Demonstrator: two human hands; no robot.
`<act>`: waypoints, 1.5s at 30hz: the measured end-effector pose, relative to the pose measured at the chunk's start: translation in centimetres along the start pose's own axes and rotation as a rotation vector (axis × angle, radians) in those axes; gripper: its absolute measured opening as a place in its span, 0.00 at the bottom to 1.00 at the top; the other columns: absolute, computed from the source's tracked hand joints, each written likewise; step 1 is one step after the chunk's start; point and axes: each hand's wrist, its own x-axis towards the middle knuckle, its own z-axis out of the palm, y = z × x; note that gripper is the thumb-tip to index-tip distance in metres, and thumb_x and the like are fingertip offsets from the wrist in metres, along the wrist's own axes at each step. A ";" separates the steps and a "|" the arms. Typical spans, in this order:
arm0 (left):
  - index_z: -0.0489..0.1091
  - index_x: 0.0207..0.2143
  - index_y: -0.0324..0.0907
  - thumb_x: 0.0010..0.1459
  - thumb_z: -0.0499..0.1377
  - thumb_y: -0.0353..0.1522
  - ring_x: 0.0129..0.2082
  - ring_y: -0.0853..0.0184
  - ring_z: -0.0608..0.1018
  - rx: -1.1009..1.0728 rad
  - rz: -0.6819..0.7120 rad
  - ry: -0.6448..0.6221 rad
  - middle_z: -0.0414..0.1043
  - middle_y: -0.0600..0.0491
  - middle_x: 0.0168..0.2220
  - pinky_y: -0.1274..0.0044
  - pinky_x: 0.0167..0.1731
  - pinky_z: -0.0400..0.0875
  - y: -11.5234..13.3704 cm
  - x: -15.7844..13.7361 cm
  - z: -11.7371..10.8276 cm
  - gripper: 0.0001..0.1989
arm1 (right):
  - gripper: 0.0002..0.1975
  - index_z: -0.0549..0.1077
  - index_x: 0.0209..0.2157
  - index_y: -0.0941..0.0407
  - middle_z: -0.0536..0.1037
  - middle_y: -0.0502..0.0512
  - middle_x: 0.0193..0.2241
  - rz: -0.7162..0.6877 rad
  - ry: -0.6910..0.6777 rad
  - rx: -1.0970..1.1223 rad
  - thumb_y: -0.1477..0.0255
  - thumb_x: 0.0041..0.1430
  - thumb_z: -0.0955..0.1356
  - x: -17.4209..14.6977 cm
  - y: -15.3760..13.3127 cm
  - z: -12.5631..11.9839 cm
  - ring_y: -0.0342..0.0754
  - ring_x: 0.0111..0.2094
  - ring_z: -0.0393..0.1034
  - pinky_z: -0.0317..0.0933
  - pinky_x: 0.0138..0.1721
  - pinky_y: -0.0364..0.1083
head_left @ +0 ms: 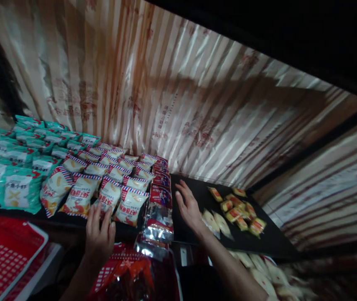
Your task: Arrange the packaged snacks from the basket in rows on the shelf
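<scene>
My left hand is open, fingers stretched up at the lower front of the white snack bags with red print and striped tops. Whether the fingertips touch a bag, I cannot tell. My right hand is also open, fingers apart and nothing in them, over the black shelf. Just left of it runs a row of dark red packets, with silvery ones at its front end. Right of that hand lie pale oval packs, and beyond them small yellow and red packs.
Teal snack bags fill the shelf's left end. Below the front edge stand a red basket at left and another red container holding orange-red packets. More pale packs sit low at right. A pleated, shiny curtain hangs behind.
</scene>
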 end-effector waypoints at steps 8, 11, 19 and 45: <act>0.59 0.56 0.39 0.61 0.48 0.27 0.63 0.54 0.54 -0.072 0.172 -0.162 0.52 0.42 0.63 0.63 0.56 0.61 4.1 -3.5 -1.9 0.20 | 0.20 0.73 0.46 0.56 0.70 0.63 0.53 0.189 0.005 -0.009 0.60 0.60 0.60 -10.3 6.1 -3.7 0.56 0.56 0.62 0.57 0.56 0.59; 0.62 0.54 0.38 0.61 0.49 0.29 0.62 0.53 0.56 -0.105 0.248 -0.253 0.56 0.42 0.61 0.66 0.54 0.65 6.6 -5.2 -3.3 0.19 | 0.19 0.73 0.47 0.56 0.70 0.63 0.53 0.185 -0.024 0.029 0.62 0.60 0.60 -12.2 6.2 -3.4 0.55 0.56 0.63 0.59 0.55 0.58; 0.55 0.60 0.41 0.59 0.44 0.22 0.62 0.59 0.57 -0.285 0.300 -0.387 0.55 0.47 0.62 0.71 0.53 0.68 12.3 -10.2 -5.8 0.26 | 0.16 0.72 0.47 0.56 0.70 0.62 0.53 0.048 -0.058 0.020 0.70 0.60 0.59 -14.3 5.3 -2.0 0.52 0.54 0.65 0.61 0.54 0.56; 0.66 0.49 0.42 0.56 0.48 0.21 0.58 0.64 0.66 -0.427 0.237 -0.575 0.62 0.44 0.58 0.73 0.52 0.69 22.3 -6.1 -3.1 0.20 | 0.13 0.74 0.38 0.56 0.78 0.59 0.40 -0.012 -0.010 -0.382 0.72 0.59 0.59 -11.4 14.1 -10.3 0.54 0.52 0.65 0.58 0.52 0.53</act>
